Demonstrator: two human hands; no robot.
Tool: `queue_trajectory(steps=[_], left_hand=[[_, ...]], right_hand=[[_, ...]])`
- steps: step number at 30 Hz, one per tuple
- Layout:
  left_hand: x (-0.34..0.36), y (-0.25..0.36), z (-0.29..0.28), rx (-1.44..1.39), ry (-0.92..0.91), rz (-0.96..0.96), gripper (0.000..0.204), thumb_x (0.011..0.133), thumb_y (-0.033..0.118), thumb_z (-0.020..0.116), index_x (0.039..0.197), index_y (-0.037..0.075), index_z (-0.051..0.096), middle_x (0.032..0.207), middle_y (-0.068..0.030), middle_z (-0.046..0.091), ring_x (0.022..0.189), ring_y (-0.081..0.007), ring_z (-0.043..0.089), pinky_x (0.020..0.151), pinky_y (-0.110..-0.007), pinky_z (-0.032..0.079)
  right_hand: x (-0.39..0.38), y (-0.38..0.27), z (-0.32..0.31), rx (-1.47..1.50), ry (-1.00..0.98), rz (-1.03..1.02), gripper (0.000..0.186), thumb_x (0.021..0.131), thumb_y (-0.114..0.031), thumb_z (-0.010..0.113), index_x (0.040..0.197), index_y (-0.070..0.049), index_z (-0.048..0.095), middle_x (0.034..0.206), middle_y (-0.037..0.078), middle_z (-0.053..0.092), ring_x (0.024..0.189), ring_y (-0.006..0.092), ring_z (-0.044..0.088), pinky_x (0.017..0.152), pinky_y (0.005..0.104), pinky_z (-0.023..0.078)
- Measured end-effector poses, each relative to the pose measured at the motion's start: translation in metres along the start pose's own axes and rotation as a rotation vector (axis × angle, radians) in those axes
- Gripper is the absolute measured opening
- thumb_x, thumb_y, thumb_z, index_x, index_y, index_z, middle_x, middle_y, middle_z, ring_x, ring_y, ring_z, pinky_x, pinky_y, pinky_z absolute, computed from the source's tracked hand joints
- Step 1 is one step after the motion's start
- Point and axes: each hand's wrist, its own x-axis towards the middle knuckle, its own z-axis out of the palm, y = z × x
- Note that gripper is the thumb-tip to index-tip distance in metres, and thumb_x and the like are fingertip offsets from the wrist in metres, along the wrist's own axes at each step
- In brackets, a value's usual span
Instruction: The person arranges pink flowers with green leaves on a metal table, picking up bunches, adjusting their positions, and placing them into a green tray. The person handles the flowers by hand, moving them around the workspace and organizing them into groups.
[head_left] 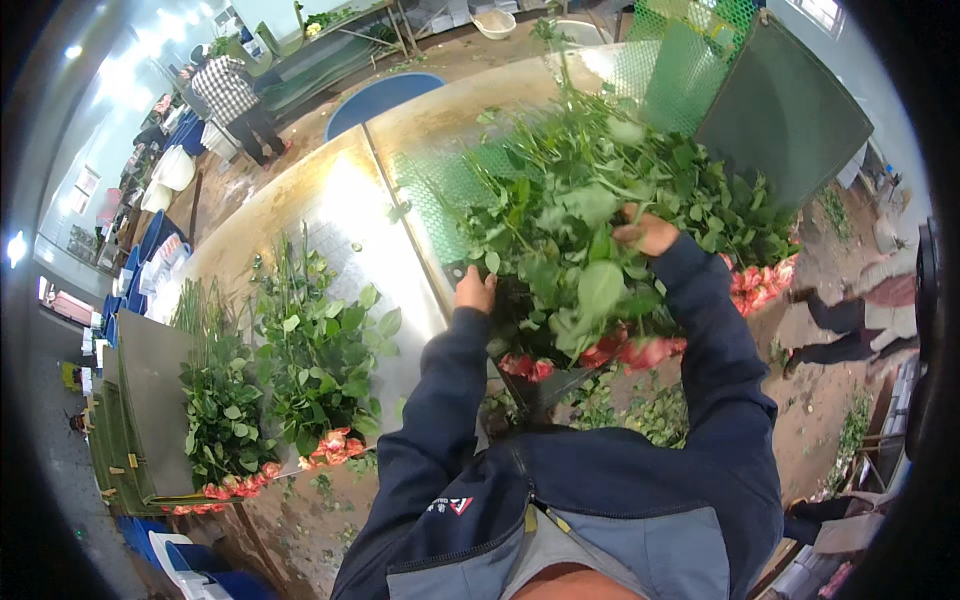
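Long-stemmed roses with dense green leaves lie in a big heap on the metal table, their red-pink blooms at the near edge. My right hand reaches into the foliage with curled fingers, gripping a rose stem among blurred leaves. At the left side of the heap is my left hand, its thumb raised and its fingers bent. Leaves and the hand itself hide what it may hold. A green mesh sheet lies under part of the heap.
Two sorted rose bunches lie on the left of the metal table. An upright dark panel stands at the right. A blue tub is beyond the table. People work far left and at right; cut leaves litter the floor.
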Motion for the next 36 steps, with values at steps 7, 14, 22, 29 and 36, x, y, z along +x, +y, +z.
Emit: queue_trajectory(steps=[7,14,22,29,36], left_hand=[[-0.061,0.063,-0.091,-1.111,-0.204,0.177,0.04,0.09,0.022,0.053,0.122,-0.001,0.045,0.105,-0.0075,0.057,0.092,-0.0126,0.053,0.076,-0.026,0.043],[-0.073,-0.04,-0.116,-1.263,-0.135,-0.129,0.028,0.086,0.011,0.057,0.112,0.001,0.055,0.1,-0.0044,0.06,0.085,-0.0114,0.057,0.076,-0.025,0.046],[-0.088,-0.285,-0.07,-0.774,0.154,-0.537,0.029,0.083,0.019,0.064,0.102,-0.001,0.054,0.092,-0.0026,0.062,0.075,-0.0119,0.058,0.069,-0.029,0.048],[-0.092,-0.233,-0.085,-0.875,-0.002,-0.349,0.023,0.084,0.019,0.061,0.092,-0.002,0.057,0.083,-0.0042,0.061,0.074,-0.0104,0.055,0.064,-0.025,0.044],[-0.105,-0.225,-0.075,-0.277,0.042,-0.228,0.032,0.076,0.027,0.057,0.091,-0.002,0.061,0.093,-0.0253,0.059,0.086,-0.0374,0.058,0.074,-0.041,0.045]], right_hand=[[0.007,-0.11,0.065,0.425,-0.262,-0.206,0.033,0.077,-0.01,0.056,0.108,0.002,0.054,0.089,0.008,0.062,0.079,0.0147,0.056,0.07,0.0289,0.045],[0.081,-0.098,0.223,0.339,-0.4,-0.1,0.036,0.074,-0.025,0.065,0.098,0.0,0.06,0.085,0.011,0.064,0.076,0.0162,0.056,0.07,0.0316,0.044],[0.098,-0.078,0.373,-0.21,-0.388,-0.188,0.032,0.072,-0.02,0.067,0.095,0.001,0.059,0.085,0.014,0.063,0.078,0.0216,0.06,0.07,0.033,0.047],[0.077,-0.082,0.417,-0.399,-0.186,0.029,0.034,0.074,-0.029,0.062,0.101,-0.008,0.056,0.094,0.018,0.061,0.089,0.036,0.058,0.079,0.0424,0.047],[0.062,-0.064,0.446,-0.435,0.051,0.064,0.047,0.079,-0.033,0.052,0.12,-0.011,0.047,0.095,0.022,0.059,0.087,0.0377,0.056,0.075,0.046,0.045]])
